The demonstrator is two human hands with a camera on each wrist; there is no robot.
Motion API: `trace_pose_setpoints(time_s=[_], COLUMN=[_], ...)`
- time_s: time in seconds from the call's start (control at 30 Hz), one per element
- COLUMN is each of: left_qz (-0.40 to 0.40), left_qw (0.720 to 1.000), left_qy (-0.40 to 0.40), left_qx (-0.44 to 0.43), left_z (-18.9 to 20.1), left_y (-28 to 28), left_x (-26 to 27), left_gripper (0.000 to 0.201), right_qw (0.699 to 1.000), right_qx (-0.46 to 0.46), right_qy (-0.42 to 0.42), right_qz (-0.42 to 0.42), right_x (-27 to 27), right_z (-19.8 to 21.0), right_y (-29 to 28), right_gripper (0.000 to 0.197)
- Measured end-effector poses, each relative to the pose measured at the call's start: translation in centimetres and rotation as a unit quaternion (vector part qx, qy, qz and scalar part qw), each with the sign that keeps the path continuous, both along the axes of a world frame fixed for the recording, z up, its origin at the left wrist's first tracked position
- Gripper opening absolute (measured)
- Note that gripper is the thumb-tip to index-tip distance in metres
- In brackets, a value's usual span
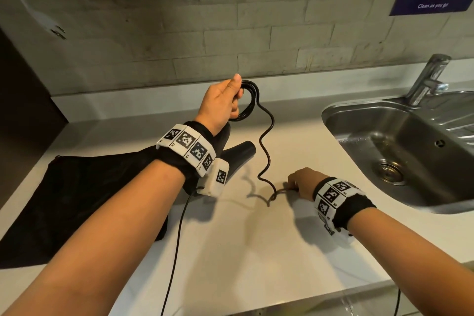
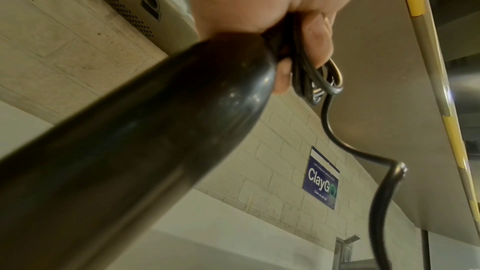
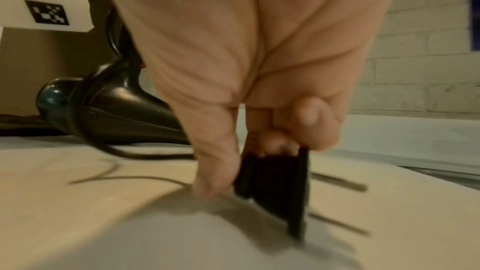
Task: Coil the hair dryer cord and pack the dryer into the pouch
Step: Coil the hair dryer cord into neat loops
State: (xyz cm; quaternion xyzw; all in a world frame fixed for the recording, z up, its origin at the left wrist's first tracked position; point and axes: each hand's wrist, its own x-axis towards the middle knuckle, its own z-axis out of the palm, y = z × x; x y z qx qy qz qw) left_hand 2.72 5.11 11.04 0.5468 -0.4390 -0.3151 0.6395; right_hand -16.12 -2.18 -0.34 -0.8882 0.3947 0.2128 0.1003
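The left hand (image 1: 222,100) is raised above the counter (image 1: 243,251), toward its back edge, fingers curled round a bundle of finished loops of the cord (image 1: 265,151) together with the end of the hair dryer's handle; the left wrist view shows the loops pinched against the handle end. Keeping the coils in the same fist as the handle likely stops them springing apart while more cord is fed in. The hair dryer (image 1: 238,155) hangs down from that hand, mostly hidden by the wrist, its barrel low over the counter just beside the pouch (image 1: 77,202), which lies flat and black along the left edge, partly under the left forearm.

From the coil the remaining cord drops in loose waves to the counter's middle, where the right hand (image 1: 301,182) pinches the plug (image 3: 275,180) between thumb and fingertips, the prongs touching or just off the surface; blur hides which. Holding the free end probably keeps the slack controlled for the last turns.

Coiling looks nearly finished; packing has not begun. A steel sink (image 1: 359,120) sits at the right.
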Motion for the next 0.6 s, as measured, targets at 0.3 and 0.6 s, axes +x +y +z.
trace_pose_setpoints(time_s=[0.3, 0.6], left_qz=[0.003, 0.002], left_qw=[1.0, 1.0], left_qy=[0.003, 0.0], left_qx=[0.006, 0.013], left_z=[0.0, 0.0], left_y=[-0.3, -0.5], left_x=[0.3, 1.0], left_gripper=[0.04, 0.04], right_qw=[0.872, 0.66], right_qx=[-0.066, 0.037], right_qy=[-0.482, -0.75], right_qz=[-0.057, -0.001], right_x=[1.4, 4.1], right_z=[2.5, 9.3], right_y=[-0.7, 2.1], right_gripper=[0.005, 0.028])
